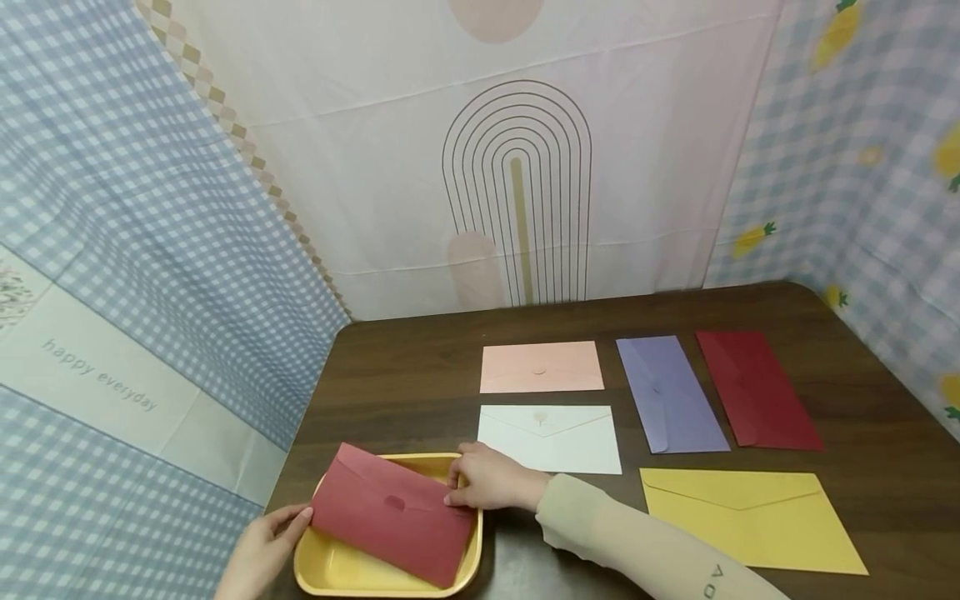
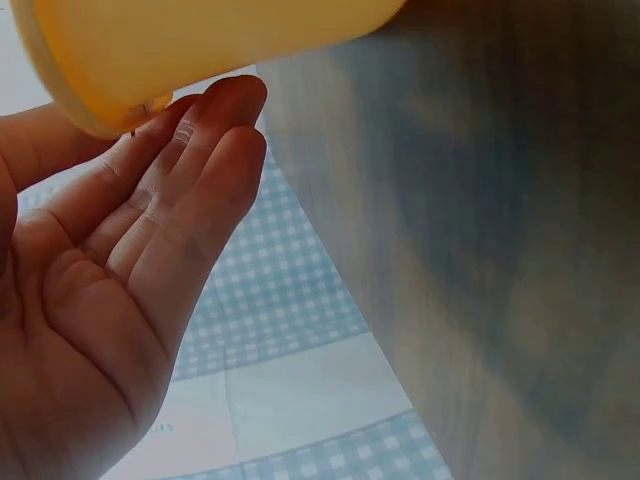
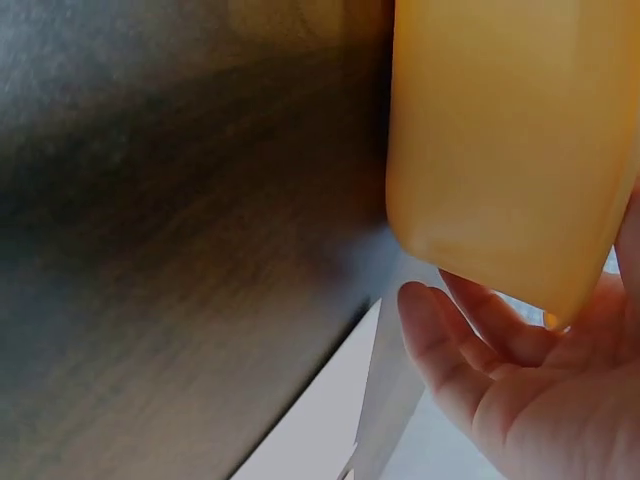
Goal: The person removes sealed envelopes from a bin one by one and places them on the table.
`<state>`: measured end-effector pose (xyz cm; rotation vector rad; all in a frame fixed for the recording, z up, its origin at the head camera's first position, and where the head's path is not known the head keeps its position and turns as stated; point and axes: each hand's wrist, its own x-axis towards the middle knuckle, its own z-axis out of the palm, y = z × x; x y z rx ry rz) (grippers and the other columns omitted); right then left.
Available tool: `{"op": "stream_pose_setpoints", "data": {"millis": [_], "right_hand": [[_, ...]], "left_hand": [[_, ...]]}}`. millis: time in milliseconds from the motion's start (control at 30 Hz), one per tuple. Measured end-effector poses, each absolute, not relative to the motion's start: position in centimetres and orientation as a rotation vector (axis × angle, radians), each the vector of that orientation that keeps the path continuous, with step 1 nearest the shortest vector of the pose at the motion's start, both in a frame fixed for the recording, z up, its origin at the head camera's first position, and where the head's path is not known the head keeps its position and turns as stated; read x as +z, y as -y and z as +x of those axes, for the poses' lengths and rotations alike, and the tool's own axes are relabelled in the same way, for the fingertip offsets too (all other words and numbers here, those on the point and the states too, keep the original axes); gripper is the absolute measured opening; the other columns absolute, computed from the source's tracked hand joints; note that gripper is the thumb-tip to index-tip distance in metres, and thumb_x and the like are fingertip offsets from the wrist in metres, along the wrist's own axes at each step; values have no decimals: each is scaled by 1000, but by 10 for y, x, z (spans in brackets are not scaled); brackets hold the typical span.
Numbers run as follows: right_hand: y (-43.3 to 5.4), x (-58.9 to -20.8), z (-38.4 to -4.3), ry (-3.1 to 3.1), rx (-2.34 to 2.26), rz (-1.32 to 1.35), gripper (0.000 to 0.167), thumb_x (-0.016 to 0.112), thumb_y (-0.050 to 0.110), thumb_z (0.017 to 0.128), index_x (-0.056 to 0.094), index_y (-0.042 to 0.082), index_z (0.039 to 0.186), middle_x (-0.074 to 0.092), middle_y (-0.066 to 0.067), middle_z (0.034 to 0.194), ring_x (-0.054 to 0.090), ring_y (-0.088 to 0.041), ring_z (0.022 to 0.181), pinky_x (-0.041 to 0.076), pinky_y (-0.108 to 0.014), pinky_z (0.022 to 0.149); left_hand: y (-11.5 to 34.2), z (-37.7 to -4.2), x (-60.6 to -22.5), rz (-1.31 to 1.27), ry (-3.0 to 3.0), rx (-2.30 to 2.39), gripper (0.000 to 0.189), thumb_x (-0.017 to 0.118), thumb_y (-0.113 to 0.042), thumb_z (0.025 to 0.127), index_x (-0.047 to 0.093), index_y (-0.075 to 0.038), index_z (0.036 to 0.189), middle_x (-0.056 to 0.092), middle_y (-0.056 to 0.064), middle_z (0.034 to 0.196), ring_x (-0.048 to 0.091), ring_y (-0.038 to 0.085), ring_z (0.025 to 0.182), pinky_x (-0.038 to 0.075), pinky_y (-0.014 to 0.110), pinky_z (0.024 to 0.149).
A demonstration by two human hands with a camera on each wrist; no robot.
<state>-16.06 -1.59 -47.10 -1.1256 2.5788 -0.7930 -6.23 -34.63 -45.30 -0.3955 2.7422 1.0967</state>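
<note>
A yellow plastic tray (image 1: 330, 565) sits at the table's near left, with a dark pink envelope (image 1: 401, 521) lying slantwise across it. At the tray's left side, my left hand (image 1: 262, 546) pinches the rim beside the envelope's corner. In the left wrist view its fingers (image 2: 225, 165) reach along the outer wall while the thumb goes behind the rim. My right hand (image 1: 491, 479) grips the upper right rim, its thumb over the envelope's right end. The right wrist view shows those fingers (image 3: 440, 340) curled near the tray's outside wall (image 3: 510, 150).
Right of the tray lie a pink envelope (image 1: 540, 367), a white envelope (image 1: 547, 450), a purple envelope (image 1: 667, 392), a dark red envelope (image 1: 757, 387) and a large yellow envelope (image 1: 750, 525). The brown table (image 1: 405, 367) meets hanging cloths at the back and left.
</note>
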Motion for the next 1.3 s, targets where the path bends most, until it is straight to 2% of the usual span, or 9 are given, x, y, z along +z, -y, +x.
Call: {"op": "stream_pose_setpoints", "data": {"millis": [200, 500, 700, 967, 1100, 1300], "right_hand": [[16, -473, -159, -2607, -847, -1091, 15, 80, 31, 87, 72, 19, 81, 47, 9, 81, 46, -7, 77, 43, -19, 73], [17, -474, -158, -2636, -888, -1079, 13, 79, 29, 88, 74, 18, 85, 50, 8, 87, 48, -7, 81, 45, -21, 78], [16, -477, -158, -2633, -929, -1088, 12, 79, 28, 88, 74, 17, 85, 52, 8, 90, 49, -7, 82, 47, -21, 80], [15, -471, -164, -2576, -1083, -1078, 11, 77, 27, 92, 72, 18, 87, 63, 0, 110, 61, -16, 104, 50, -30, 94], [15, -463, -169, -2524, -1234, -1081, 9, 74, 25, 94, 71, 18, 89, 66, 5, 104, 62, -12, 98, 52, -29, 88], [11, -447, -173, -2420, -1412, -1044, 5, 67, 21, 99, 66, 20, 95, 65, 12, 84, 57, -4, 74, 50, -23, 72]], "left_hand": [[348, -52, -457, -462, -2633, 1162, 63, 65, -37, 99, 56, 16, 131, 66, 26, 123, 64, 39, 114, 56, 47, 90], [348, -39, -463, -519, -2536, 1313, 63, 72, -26, 94, 51, 20, 133, 56, 38, 131, 58, 48, 120, 58, 44, 88], [347, -39, -467, -541, -2533, 1341, 65, 74, -26, 93, 51, 19, 133, 57, 37, 130, 59, 47, 118, 57, 46, 88], [345, -37, -466, -538, -2543, 1368, 62, 73, -24, 93, 52, 19, 132, 63, 33, 122, 64, 43, 112, 57, 47, 87], [346, -38, -466, -536, -2537, 1368, 63, 72, -24, 95, 49, 22, 133, 62, 34, 122, 62, 45, 114, 57, 46, 88], [345, -35, -468, -511, -2498, 1453, 61, 71, -19, 95, 48, 23, 133, 65, 31, 119, 65, 41, 112, 58, 39, 86]]}}
